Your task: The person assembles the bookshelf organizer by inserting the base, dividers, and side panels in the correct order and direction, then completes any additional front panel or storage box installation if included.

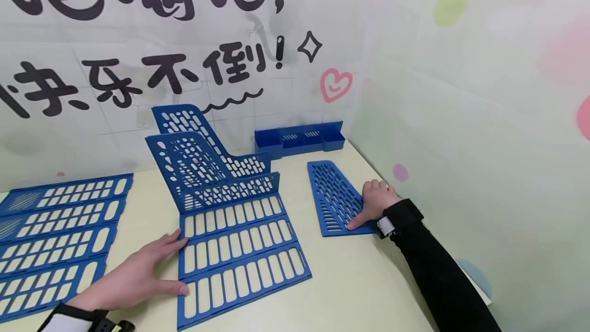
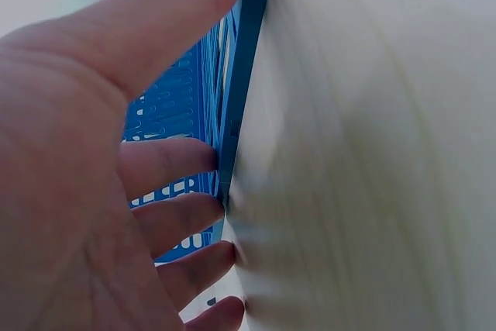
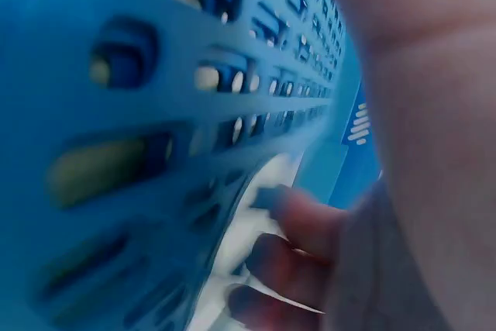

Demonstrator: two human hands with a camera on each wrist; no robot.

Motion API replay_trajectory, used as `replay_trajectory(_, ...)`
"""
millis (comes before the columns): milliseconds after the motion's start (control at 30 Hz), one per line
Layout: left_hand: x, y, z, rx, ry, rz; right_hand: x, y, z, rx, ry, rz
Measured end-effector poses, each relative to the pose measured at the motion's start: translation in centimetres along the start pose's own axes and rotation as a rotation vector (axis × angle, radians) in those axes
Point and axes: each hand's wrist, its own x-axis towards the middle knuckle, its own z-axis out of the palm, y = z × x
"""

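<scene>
A partly assembled blue plastic file rack (image 1: 246, 237) has a slotted base lying flat and two perforated dividers (image 1: 189, 168) standing at its back. My left hand (image 1: 138, 273) rests at the base's left edge, thumb and fingertips touching it; the left wrist view shows the fingers (image 2: 174, 164) spread along that edge. To the right lies a loose perforated divider panel (image 1: 329, 193), with more blue layers showing through its slots in the right wrist view. My right hand (image 1: 378, 201) holds its right edge, thumb on top and fingers (image 3: 310, 226) curled past the far side.
At the left lies a second slotted blue panel (image 1: 60, 234) in several joined sections. A blue compartment tray (image 1: 299, 140) stands at the back against the printed wall. Another wall (image 1: 465, 117) runs close beside my right arm.
</scene>
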Motion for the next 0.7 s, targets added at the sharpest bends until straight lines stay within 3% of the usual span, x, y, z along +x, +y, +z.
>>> replay_trajectory(200,-0.6,0.2,0.0,0.000,0.046,0.048,-1.2,0.7,-0.3,0.266,-0.007,-0.047)
replay_trajectory(267,-1.3,0.3,-0.4,-0.004,0.055,0.039,-1.5,0.6,-0.6,0.369,-0.032,-0.088)
replay_trajectory(400,-1.6,1.2,-0.8,0.004,0.098,0.023,-2.2,0.1,-1.8,0.505,0.014,-0.163)
replay_trajectory(500,-1.9,2.0,-0.6,0.012,0.138,0.004,-2.2,-1.6,-3.1,0.503,0.102,-0.228)
replay_trajectory(600,-1.7,3.2,-0.4,0.031,0.140,0.002,-2.1,-3.3,-3.8,0.442,0.210,-0.252)
replay_trajectory(700,-2.3,4.4,-0.2,0.073,0.132,-0.012,-1.2,-5.4,-3.9,0.372,0.280,-0.269)
